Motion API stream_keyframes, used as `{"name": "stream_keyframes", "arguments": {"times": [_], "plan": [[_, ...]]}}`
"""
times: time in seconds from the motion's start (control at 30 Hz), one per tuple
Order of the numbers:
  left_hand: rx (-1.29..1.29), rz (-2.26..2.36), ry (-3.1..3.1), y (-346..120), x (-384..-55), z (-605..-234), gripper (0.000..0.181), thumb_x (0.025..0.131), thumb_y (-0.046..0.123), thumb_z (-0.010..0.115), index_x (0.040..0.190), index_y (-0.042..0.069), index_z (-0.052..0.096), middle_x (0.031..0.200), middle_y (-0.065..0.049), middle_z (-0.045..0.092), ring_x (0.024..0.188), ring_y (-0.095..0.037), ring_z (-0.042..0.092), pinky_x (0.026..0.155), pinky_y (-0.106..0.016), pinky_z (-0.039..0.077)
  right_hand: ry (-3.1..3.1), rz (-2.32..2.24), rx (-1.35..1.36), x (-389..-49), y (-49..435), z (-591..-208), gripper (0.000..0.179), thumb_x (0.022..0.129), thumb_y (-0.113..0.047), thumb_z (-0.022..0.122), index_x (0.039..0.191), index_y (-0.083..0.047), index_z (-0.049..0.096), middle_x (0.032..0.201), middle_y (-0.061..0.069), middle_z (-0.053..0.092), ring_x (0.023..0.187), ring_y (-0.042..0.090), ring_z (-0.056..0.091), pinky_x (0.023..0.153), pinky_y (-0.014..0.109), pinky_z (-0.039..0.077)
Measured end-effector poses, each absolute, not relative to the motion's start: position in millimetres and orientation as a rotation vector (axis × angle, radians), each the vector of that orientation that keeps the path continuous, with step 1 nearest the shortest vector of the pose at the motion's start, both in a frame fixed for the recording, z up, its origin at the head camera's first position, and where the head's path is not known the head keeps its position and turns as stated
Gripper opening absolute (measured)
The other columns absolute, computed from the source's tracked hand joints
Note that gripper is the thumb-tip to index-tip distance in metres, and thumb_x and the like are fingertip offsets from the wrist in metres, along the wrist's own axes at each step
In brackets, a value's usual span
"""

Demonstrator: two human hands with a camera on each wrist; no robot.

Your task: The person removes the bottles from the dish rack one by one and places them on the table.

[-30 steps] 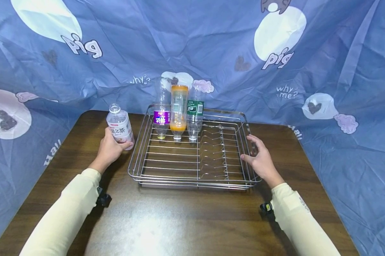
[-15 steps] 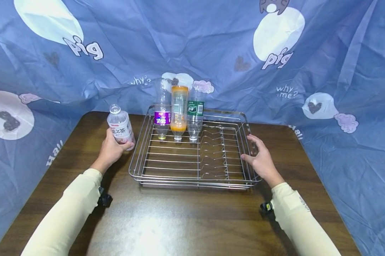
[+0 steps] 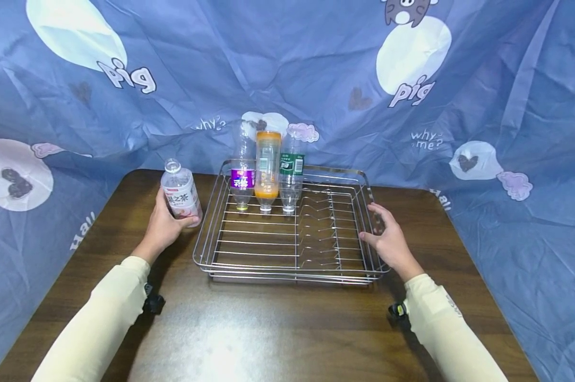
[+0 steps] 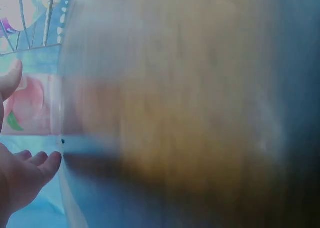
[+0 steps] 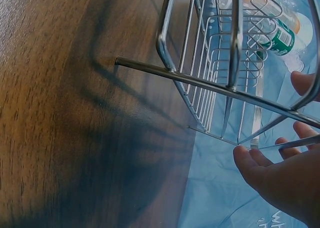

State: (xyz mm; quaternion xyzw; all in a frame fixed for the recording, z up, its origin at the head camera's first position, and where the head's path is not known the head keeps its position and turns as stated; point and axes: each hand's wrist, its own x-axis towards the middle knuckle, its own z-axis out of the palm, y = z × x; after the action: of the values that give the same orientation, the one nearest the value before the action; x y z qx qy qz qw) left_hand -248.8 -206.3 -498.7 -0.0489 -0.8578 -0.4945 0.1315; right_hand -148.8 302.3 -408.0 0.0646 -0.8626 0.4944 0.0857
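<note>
In the head view, my left hand (image 3: 165,223) grips a plastic tea bottle (image 3: 181,193) standing upright and capless on the table, left of a metal wire dish rack (image 3: 256,253). Its label shows a pink peach, seen on the bottle (image 4: 30,102) between thumb and fingers in the left wrist view. My right hand (image 3: 389,241) is at the rack's right side, its fingers extended and the side rail between thumb and fingers. Inside the rack, three bottles stand neck-down at the back left: a purple-label bottle (image 3: 242,180), an orange-ended bottle (image 3: 267,180) and a green-label bottle (image 3: 291,183).
The brown wooden table (image 3: 277,329) extends in front of the rack. A blue printed cloth (image 3: 316,63) hangs close behind the table and along its sides. Thin wire dividers (image 3: 318,228) rise in the rack's right half.
The head view has tilted slightly upward. Both hands, the tea bottle, the rack and the bottles in it keep their places.
</note>
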Motion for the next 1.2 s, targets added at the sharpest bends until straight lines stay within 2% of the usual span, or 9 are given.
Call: {"name": "stream_keyframes", "arguments": {"times": [0.23, 0.37, 0.53, 0.87, 1.07, 1.2], "plan": [[-0.104, -1.419, -2.521, -210.8, -244.2, -484.9, 0.122, 0.077, 0.004, 0.087, 0.159, -0.002, -0.003, 0.151, -0.035, 0.034, 0.140, -0.047, 0.035, 0.119, -0.056, 0.024, -2.564, 1.469, 0.200, -148.0, 301.7, -407.7, 0.067, 0.082, 0.013, 0.069, 0.142, 0.015, 0.041, 0.154, 0.032, 0.033, 0.129, 0.045, 0.043, 0.102, 0.063, 0.042], [-0.085, -1.387, -2.531, -209.6, -239.8, -476.1, 0.122, 0.079, 0.006, 0.086, 0.159, -0.002, -0.005, 0.152, -0.035, 0.033, 0.140, -0.048, 0.033, 0.118, -0.057, 0.024, -2.563, 1.457, 0.208, -147.9, 301.4, -407.5, 0.067, 0.082, 0.013, 0.069, 0.142, 0.015, 0.042, 0.153, 0.032, 0.034, 0.130, 0.046, 0.042, 0.103, 0.062, 0.041], [-0.048, -1.327, -2.540, -207.9, -234.6, -471.8, 0.122, 0.078, 0.011, 0.087, 0.160, 0.000, -0.003, 0.152, -0.035, 0.032, 0.142, -0.049, 0.029, 0.118, -0.059, 0.022, -2.571, 1.449, 0.216, -148.0, 301.3, -407.5, 0.066, 0.082, 0.012, 0.069, 0.142, 0.015, 0.041, 0.154, 0.032, 0.033, 0.134, 0.047, 0.039, 0.104, 0.061, 0.041], [-0.011, -1.224, -2.549, -208.6, -227.1, -466.3, 0.122, 0.077, 0.015, 0.089, 0.161, 0.003, 0.002, 0.154, -0.035, 0.027, 0.143, -0.051, 0.023, 0.118, -0.062, 0.020, -2.580, 1.453, 0.208, -147.3, 301.1, -407.4, 0.067, 0.082, 0.012, 0.069, 0.142, 0.015, 0.041, 0.154, 0.032, 0.033, 0.132, 0.048, 0.041, 0.103, 0.061, 0.042], [-0.073, -1.136, -2.499, -208.5, -227.4, -460.4, 0.119, 0.074, 0.013, 0.090, 0.159, -0.001, 0.008, 0.155, -0.035, 0.024, 0.145, -0.049, 0.016, 0.120, -0.057, 0.011, -2.587, 1.432, 0.198, -148.0, 301.3, -407.0, 0.066, 0.082, 0.012, 0.070, 0.142, 0.015, 0.042, 0.154, 0.031, 0.034, 0.126, 0.045, 0.045, 0.099, 0.056, 0.044], [-0.072, -1.093, -2.499, -209.9, -225.7, -456.8, 0.121, 0.073, 0.015, 0.092, 0.160, 0.000, 0.009, 0.157, -0.033, 0.021, 0.147, -0.048, 0.010, 0.121, -0.057, 0.008, -2.592, 1.419, 0.202, -148.6, 301.6, -408.2, 0.067, 0.082, 0.012, 0.070, 0.142, 0.015, 0.042, 0.153, 0.031, 0.034, 0.124, 0.046, 0.047, 0.098, 0.053, 0.044]]}}
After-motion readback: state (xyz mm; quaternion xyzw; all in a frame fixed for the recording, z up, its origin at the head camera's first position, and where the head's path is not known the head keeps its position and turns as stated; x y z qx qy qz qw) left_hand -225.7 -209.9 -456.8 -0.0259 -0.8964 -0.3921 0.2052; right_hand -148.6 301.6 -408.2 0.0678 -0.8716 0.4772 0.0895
